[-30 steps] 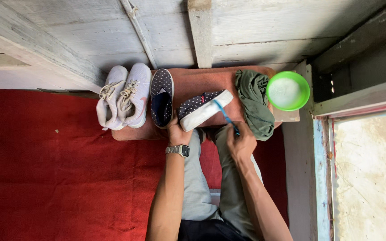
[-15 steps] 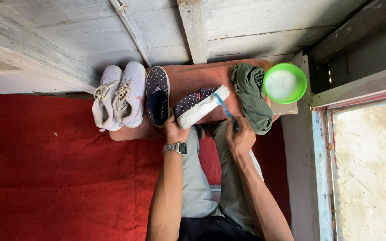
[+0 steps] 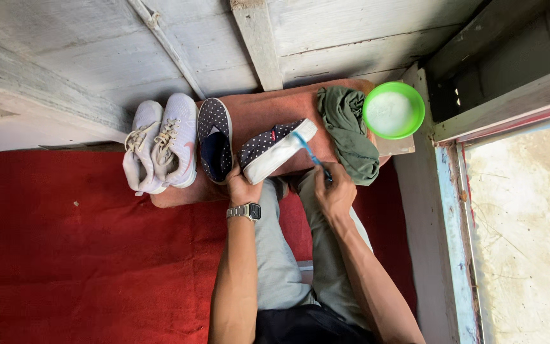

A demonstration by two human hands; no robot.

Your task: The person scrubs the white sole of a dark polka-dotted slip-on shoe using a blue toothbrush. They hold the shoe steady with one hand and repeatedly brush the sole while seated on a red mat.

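A dotted slip-on shoe (image 3: 274, 151) is being held and brushed on a low reddish board (image 3: 268, 111).

The shoe is being gripped at its heel end by the left hand (image 3: 243, 189), fingers closed around it, sole turned sideways. A blue toothbrush (image 3: 308, 153) is being pinched by the right hand (image 3: 334, 193), its head being pressed against the shoe's white sole. Its matching shoe (image 3: 214, 138) and a pair of white sneakers (image 3: 160, 145) are lying beyond the left hand; a green cloth (image 3: 350, 132) and a green bowl (image 3: 394, 110) are lying just past the right.

A single head-worn camera looks steeply down from above the seated person, close over the forearms and lap, facing the low bench (image 3: 256, 114) against the plank wall (image 3: 351, 32).
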